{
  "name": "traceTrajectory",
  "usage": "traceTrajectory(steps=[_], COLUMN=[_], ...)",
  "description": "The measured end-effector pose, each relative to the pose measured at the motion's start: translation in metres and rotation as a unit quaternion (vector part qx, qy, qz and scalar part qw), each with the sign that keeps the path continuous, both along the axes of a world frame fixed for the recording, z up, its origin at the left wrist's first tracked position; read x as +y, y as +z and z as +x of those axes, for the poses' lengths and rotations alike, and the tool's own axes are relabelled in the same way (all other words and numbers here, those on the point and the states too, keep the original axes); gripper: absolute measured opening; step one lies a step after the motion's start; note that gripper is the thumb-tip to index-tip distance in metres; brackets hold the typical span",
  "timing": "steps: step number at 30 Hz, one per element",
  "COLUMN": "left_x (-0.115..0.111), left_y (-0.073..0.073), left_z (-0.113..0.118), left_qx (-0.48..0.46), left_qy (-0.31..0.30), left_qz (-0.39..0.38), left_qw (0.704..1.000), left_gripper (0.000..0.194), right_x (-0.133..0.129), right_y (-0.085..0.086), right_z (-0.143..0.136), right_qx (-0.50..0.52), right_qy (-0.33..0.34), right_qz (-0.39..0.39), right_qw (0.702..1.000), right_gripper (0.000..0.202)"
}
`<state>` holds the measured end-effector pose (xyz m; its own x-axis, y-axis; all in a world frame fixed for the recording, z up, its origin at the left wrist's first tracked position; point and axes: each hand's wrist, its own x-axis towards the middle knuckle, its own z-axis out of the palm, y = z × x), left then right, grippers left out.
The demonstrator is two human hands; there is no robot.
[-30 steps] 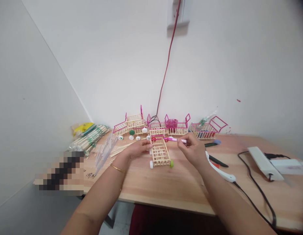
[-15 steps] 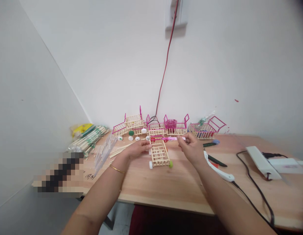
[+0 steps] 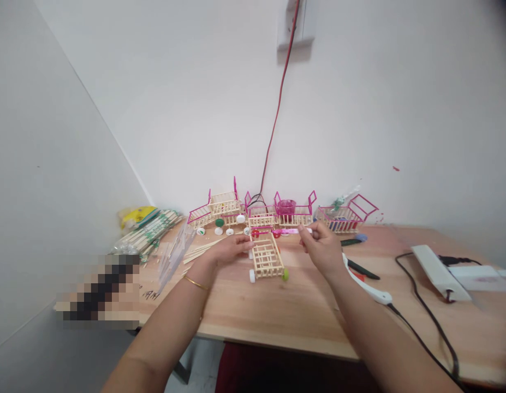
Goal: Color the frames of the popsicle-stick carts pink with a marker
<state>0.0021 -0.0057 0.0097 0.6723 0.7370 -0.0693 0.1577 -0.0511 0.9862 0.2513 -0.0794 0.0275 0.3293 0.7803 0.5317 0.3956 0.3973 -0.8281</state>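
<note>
A small cart (image 3: 268,272) built of pale wooden sticks stands on the table in front of me, with white wheels at its left and a green wheel at its front right. My left hand (image 3: 231,249) steadies it, fingers closed at the far left corner. In a pinch, my right hand (image 3: 321,246) holds a pink-handled paintbrush (image 3: 289,231) level, pointing left. Its tip lies along the cart's far top edge, where some pink shows. Whether the bristles touch the stick is too small to tell.
Several pink-trimmed stick carts (image 3: 224,206) stand along the wall, one holding a pink cup (image 3: 286,207). Packaged sticks (image 3: 154,232) and loose sticks (image 3: 203,248) lie left. At right are a white glue gun (image 3: 373,292), a dark-handled tool (image 3: 361,269) and a power strip (image 3: 440,273) with cables.
The brush and my right hand have shifted slightly to the right. My left hand and the cart stay in place.
</note>
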Motion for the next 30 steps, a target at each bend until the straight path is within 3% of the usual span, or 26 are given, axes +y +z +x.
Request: traceTrajectory(steps=[8,17,30], left_x=[0.001,0.003,0.000], left_y=[-0.001,-0.004,0.000], left_z=[0.000,-0.001,-0.001], left_qx=[-0.009,-0.006,-0.004], left_qy=[-0.001,-0.003,-0.012], left_qz=[-0.010,0.005,0.005], left_qw=[1.000,1.000,1.000], left_gripper=[0.051,0.052,0.060], right_x=[-0.002,-0.002,-0.013], right_y=[-0.005,-0.003,0.003], right_z=[0.002,0.003,-0.008], right_qx=[-0.159,-0.057,-0.173], right_qy=[-0.058,-0.032,-0.049], right_qz=[0.090,0.069,0.110], right_qw=[0.981,0.995,0.978], right_gripper=[0.019,0.019,0.016])
